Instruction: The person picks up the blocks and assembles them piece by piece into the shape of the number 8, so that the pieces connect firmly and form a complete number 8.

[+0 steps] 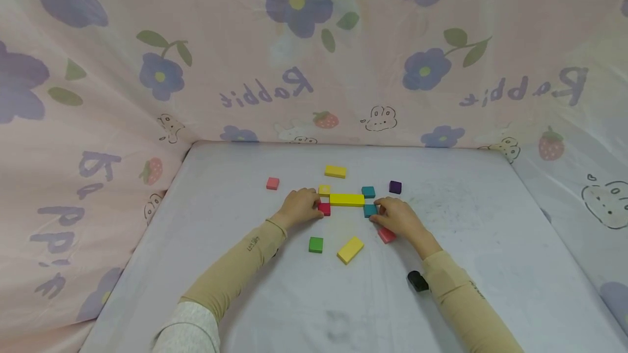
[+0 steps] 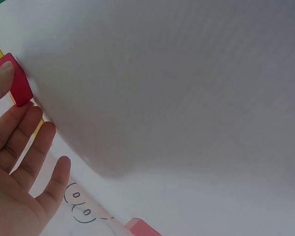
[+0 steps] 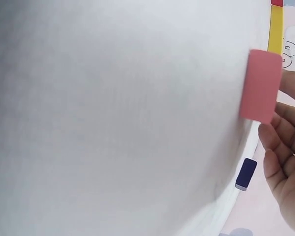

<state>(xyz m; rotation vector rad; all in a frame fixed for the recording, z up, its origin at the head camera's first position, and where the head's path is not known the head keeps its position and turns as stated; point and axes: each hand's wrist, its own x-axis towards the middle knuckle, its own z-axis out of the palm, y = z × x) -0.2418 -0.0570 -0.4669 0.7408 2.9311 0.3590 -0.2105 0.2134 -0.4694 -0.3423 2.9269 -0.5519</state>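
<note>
My left hand (image 1: pixel 300 207) pinches a red block (image 2: pixel 20 81) between thumb and fingertips, at the left end of a long yellow block (image 1: pixel 346 200). A small yellow block (image 1: pixel 324 190) lies just behind that red one. At the bar's right end, my right hand (image 1: pixel 399 215) holds a teal block (image 1: pixel 370 211) between thumb and forefinger. Another teal block (image 1: pixel 368 192) sits behind it. A pinkish-red block (image 3: pixel 261 86) lies below the right hand and hides the teal block in the right wrist view.
Around them lie yellow blocks, one at the back (image 1: pixel 336 171) and one in front (image 1: pixel 350 250), a green block (image 1: pixel 316 245), a pink block (image 1: pixel 272 183) and a purple block (image 1: pixel 395 187). A black object (image 1: pixel 417 281) rests by the right forearm. Patterned cloth (image 1: pixel 343 70) surrounds the white table (image 1: pixel 196 189).
</note>
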